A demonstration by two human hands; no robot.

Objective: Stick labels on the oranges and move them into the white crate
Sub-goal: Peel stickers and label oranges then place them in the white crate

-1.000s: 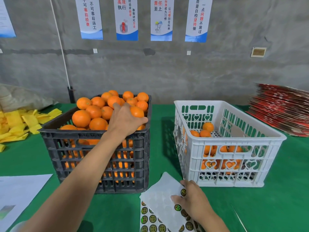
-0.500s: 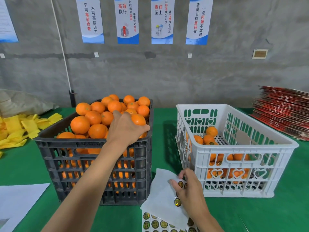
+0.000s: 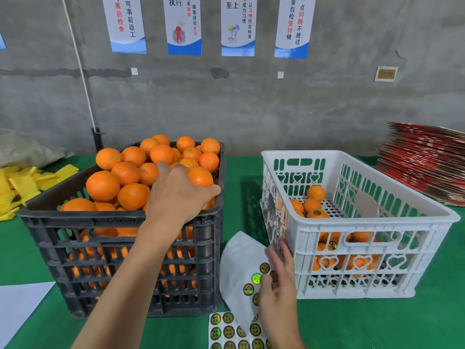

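On green table (image 3: 377,323) by grey wall (image 3: 251,102): left hand (image 3: 176,195) fingers grip orange (image 3: 200,177); right hand (image 3: 276,290) fingers pinch label (image 3: 273,275).

I observe yellow bags (image 3: 24,185) piled at far left, red flat cartons (image 3: 425,163) stacked at far right, white paper (image 3: 17,306) at near left, and four posters (image 3: 237,26) on the concrete wall (image 3: 251,102).

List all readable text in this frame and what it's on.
First poster: "事前检查", "可事后返工" (top cropped)
Second poster: "执行", "追求效率", "事讲究方法"
Third poster: "至上", "成为习惯", "让习惯符合标准"
Fourth poster: "一点问题不放过", "自检坚持做"
Round labels: print too small to read
Wall plaque: unreadable
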